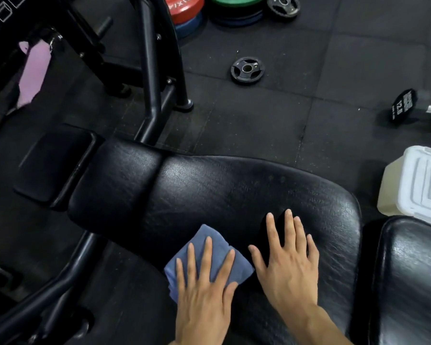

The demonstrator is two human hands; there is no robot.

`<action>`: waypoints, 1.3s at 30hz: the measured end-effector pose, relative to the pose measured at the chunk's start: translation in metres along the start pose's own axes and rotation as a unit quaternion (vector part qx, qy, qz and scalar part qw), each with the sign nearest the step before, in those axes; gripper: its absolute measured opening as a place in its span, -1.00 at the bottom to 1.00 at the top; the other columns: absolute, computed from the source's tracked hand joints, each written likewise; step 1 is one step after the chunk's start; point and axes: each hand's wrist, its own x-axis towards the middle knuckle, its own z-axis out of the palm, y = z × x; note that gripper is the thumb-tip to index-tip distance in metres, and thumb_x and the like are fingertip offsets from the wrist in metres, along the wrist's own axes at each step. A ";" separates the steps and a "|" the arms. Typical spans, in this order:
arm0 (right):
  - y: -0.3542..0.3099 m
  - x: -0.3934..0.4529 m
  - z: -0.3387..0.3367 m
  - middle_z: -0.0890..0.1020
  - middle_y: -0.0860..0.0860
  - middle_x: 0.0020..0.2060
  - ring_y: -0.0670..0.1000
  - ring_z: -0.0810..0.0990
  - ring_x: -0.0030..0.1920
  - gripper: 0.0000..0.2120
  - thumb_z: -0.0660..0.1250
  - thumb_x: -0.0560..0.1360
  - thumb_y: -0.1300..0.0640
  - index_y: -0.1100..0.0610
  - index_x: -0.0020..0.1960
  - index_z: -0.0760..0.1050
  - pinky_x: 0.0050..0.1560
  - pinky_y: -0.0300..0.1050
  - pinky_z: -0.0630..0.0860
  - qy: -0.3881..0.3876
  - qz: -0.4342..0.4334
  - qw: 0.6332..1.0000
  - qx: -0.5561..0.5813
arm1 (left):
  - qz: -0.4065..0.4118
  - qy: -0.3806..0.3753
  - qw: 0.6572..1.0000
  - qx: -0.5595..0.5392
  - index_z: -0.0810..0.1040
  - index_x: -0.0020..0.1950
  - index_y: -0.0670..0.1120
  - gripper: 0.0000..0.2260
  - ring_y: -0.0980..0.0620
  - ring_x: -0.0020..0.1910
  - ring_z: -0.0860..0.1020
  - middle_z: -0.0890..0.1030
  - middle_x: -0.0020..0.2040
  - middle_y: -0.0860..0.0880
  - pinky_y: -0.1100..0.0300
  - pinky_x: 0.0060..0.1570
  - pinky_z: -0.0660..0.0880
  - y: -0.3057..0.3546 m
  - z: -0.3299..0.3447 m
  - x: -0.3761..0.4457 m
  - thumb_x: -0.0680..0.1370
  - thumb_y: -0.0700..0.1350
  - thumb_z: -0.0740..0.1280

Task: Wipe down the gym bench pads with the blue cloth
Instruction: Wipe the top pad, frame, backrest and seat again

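A long black bench pad (209, 192) runs across the middle of the view, with a second black pad (413, 282) at the lower right and a small dark pad (55, 163) at its left end. The folded blue cloth (214, 239) lies on the near edge of the long pad. My left hand (204, 290) presses flat on the cloth, fingers spread. My right hand (289, 265) rests flat on the bare pad just right of the cloth, fingers apart, holding nothing.
A black steel frame (154, 78) stands behind the bench. Weight plates (246, 70) lie on the rubber floor, with coloured plates (184, 8) stacked at the top. A dumbbell (406, 108) and a white plastic container (418, 185) sit at the right. A purple cloth (34, 73) hangs at the left.
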 end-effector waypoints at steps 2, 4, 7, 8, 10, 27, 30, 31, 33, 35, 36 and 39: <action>0.003 0.002 -0.003 0.23 0.17 0.63 0.18 0.24 0.62 -0.29 0.09 0.57 -0.31 -0.01 0.63 0.24 0.50 0.23 0.28 0.002 -0.006 1.000 0.000 | 0.022 -0.002 1.000 -0.008 0.08 0.66 0.16 -0.43 -0.28 0.63 0.09 0.03 0.69 -0.09 -0.29 0.48 0.07 0.005 -0.008 0.015 0.63 0.17 0.07; 0.006 0.004 -0.007 0.30 0.18 0.60 0.19 0.31 0.58 -0.34 0.13 0.56 -0.25 -0.01 0.60 0.29 0.42 0.21 0.35 0.006 -0.014 1.000 -0.005 | 0.035 0.006 0.999 -0.007 0.05 0.66 0.16 -0.45 -0.24 0.65 0.01 -0.01 0.70 -0.07 -0.27 0.50 0.03 0.012 -0.014 0.034 0.66 0.17 0.01; 0.015 0.010 -0.012 0.40 0.16 0.55 0.18 0.41 0.50 -0.41 0.19 0.56 -0.13 -0.02 0.57 0.36 0.30 0.16 0.43 0.009 -0.031 0.999 -0.013 | 0.034 0.023 0.999 -0.007 0.04 0.66 0.17 -0.48 -0.19 0.66 -0.10 -0.07 0.70 -0.05 -0.25 0.54 -0.03 0.025 -0.020 0.066 0.68 0.18 -0.07; 0.017 0.012 -0.014 0.42 0.16 0.53 0.19 0.44 0.48 -0.43 0.23 0.56 -0.11 -0.03 0.56 0.37 0.26 0.15 0.46 0.010 -0.037 0.999 -0.015 | 0.036 0.023 0.999 -0.010 0.02 0.66 0.17 -0.48 -0.19 0.66 -0.14 -0.11 0.70 -0.04 -0.26 0.56 -0.05 0.030 -0.023 0.076 0.68 0.19 -0.09; 0.022 0.017 -0.016 0.46 0.15 0.50 0.19 0.48 0.42 -0.43 0.33 0.56 -0.10 -0.01 0.54 0.39 0.21 0.15 0.50 0.002 -0.047 0.999 -0.017 | 0.037 0.020 0.999 -0.010 -0.04 0.66 0.19 -0.47 -0.18 0.66 -0.18 -0.17 0.69 -0.03 -0.29 0.58 -0.08 0.037 -0.025 0.095 0.67 0.20 -0.13; 0.037 0.029 -0.045 0.37 0.05 0.53 0.17 0.40 0.43 -0.35 0.38 0.56 -0.10 0.09 0.57 0.31 0.28 0.14 0.47 -0.072 -0.094 0.993 0.029 | 0.002 0.015 1.000 -0.017 -0.09 0.65 0.23 -0.48 -0.24 0.65 -0.19 -0.18 0.69 -0.03 -0.27 0.58 -0.19 0.066 -0.043 0.144 0.70 0.22 -0.07; 0.037 0.027 -0.045 0.33 0.07 0.56 0.18 0.37 0.47 -0.35 0.37 0.57 -0.08 0.10 0.58 0.29 0.32 0.15 0.44 -0.080 -0.097 0.992 0.028 | 0.006 0.031 0.999 -0.021 -0.03 0.66 0.22 -0.49 -0.22 0.65 -0.14 -0.13 0.70 -0.03 -0.25 0.59 -0.16 0.065 -0.041 0.139 0.70 0.21 -0.06; 0.037 0.026 -0.045 0.32 0.08 0.57 0.18 0.36 0.47 -0.35 0.37 0.57 -0.08 0.10 0.58 0.29 0.32 0.16 0.44 -0.082 -0.100 0.991 0.026 | 0.007 0.035 0.999 -0.023 -0.02 0.66 0.21 -0.49 -0.22 0.65 -0.13 -0.11 0.70 -0.03 -0.25 0.59 -0.15 0.064 -0.040 0.139 0.70 0.21 -0.06; 0.040 0.025 -0.044 0.33 0.09 0.57 0.19 0.37 0.47 -0.35 0.38 0.56 -0.07 0.11 0.57 0.30 0.32 0.17 0.44 -0.081 -0.105 0.991 0.025 | 0.008 0.039 0.999 -0.023 -0.02 0.66 0.21 -0.50 -0.21 0.66 -0.12 -0.10 0.70 -0.03 -0.25 0.59 -0.14 0.064 -0.039 0.139 0.71 0.20 -0.06; 0.041 0.025 -0.044 0.33 0.08 0.56 0.19 0.38 0.46 -0.37 0.38 0.56 -0.07 0.11 0.55 0.33 0.31 0.16 0.45 -0.082 -0.109 0.990 0.024 | 0.014 0.034 0.999 -0.025 -0.03 0.66 0.21 -0.50 -0.20 0.66 -0.13 -0.11 0.70 -0.03 -0.24 0.60 -0.14 0.063 -0.038 0.135 0.71 0.19 -0.07; 0.041 0.026 -0.045 0.34 0.08 0.56 0.18 0.38 0.46 -0.39 0.38 0.55 -0.06 0.11 0.53 0.35 0.29 0.15 0.46 -0.084 -0.110 0.990 0.024 | 0.021 0.032 0.999 -0.026 -0.04 0.66 0.20 -0.50 -0.19 0.66 -0.13 -0.12 0.70 -0.03 -0.24 0.60 -0.13 0.063 -0.038 0.129 0.71 0.18 -0.07; 0.041 0.026 -0.047 0.34 0.08 0.56 0.18 0.37 0.48 -0.46 0.38 0.55 -0.02 0.12 0.48 0.40 0.30 0.15 0.45 -0.089 -0.111 0.990 0.025 | 0.048 0.035 0.998 -0.031 -0.02 0.66 0.19 -0.49 -0.19 0.66 -0.10 -0.08 0.70 -0.04 -0.26 0.59 -0.06 0.061 -0.029 0.093 0.70 0.16 -0.04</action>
